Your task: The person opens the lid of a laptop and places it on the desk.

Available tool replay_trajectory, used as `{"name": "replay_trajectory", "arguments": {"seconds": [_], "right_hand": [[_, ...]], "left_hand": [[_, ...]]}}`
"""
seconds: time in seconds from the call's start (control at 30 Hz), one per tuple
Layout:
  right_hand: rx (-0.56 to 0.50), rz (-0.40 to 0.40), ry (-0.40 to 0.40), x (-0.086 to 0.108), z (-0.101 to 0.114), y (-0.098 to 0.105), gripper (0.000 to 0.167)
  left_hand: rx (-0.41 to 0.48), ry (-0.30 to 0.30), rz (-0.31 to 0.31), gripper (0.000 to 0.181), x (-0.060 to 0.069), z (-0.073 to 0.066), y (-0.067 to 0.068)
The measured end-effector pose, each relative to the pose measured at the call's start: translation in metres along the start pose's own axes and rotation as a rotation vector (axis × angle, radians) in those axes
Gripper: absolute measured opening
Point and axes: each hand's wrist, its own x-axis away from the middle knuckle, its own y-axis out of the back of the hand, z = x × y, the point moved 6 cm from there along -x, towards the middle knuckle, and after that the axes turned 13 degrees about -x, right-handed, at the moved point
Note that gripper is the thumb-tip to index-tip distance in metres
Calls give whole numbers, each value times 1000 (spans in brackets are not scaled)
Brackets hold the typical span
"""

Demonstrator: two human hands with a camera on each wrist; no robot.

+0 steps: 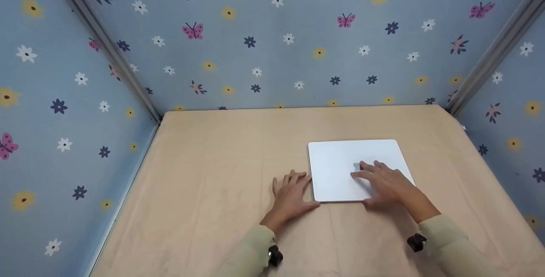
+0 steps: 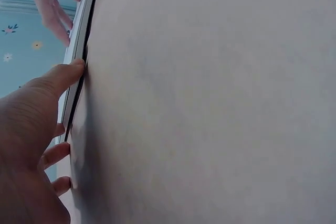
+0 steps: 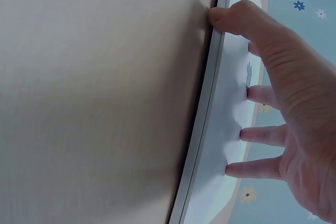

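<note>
A closed silver laptop [image 1: 336, 162] lies flat on the cloth-covered table, right of the middle in the head view. A seam runs along its front edge in both wrist views. My left hand [image 1: 291, 198] rests at its front left corner, the thumb [image 2: 73, 69] touching the front edge and the other fingers spread by the left side. Over the lid's right part is my right hand [image 1: 389, 185]. Its fingertips touch the lid, and its thumb [image 3: 223, 18] rests on the front edge. A small grey mark on the lid is partly hidden by the right fingers.
Beige cloth [image 1: 204, 174] covers the table, with faint creases. Blue panels [image 1: 276, 55] printed with flowers and butterflies stand behind it and along both sides, joined by grey corner posts [image 1: 106, 47]. Each sleeve carries a small black wrist device [image 1: 416, 242].
</note>
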Motion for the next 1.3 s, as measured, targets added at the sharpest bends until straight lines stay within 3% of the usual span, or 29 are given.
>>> {"name": "replay_trajectory", "arguments": {"seconds": [0.7, 1.3], "right_hand": [[126, -39, 120, -5, 2, 2, 82], [138, -58, 191, -6, 4, 3, 82]], "left_hand": [[19, -24, -29, 92, -3, -1, 0], [15, -9, -53, 94, -1, -3, 0]]}}
